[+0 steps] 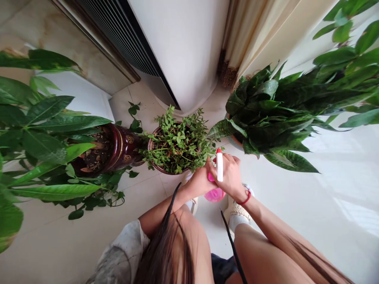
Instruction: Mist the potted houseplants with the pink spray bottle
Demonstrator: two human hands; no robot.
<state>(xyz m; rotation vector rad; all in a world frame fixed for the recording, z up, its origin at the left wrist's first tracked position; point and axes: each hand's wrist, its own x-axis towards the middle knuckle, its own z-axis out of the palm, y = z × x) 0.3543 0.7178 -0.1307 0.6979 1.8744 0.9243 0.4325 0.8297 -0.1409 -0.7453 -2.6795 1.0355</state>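
A pink spray bottle with a white spray head and a red nozzle stands out in front of my knees. My right hand is wrapped round its upper part, below the white head. From the other side, my left hand closes on the bottle too; some of its fingers are hidden behind the right hand and the spray head. Just beyond the hands is a leafy low plant in a round brown pot, and the red nozzle points toward that side. A red cord bracelet circles my right wrist.
On the left, a broad-leaved plant grows in a glossy dark red pot, with trailing vines around it. Snake plants fill the right. Behind stand a white rounded cabinet-like unit with a black grille and a beige curtain.
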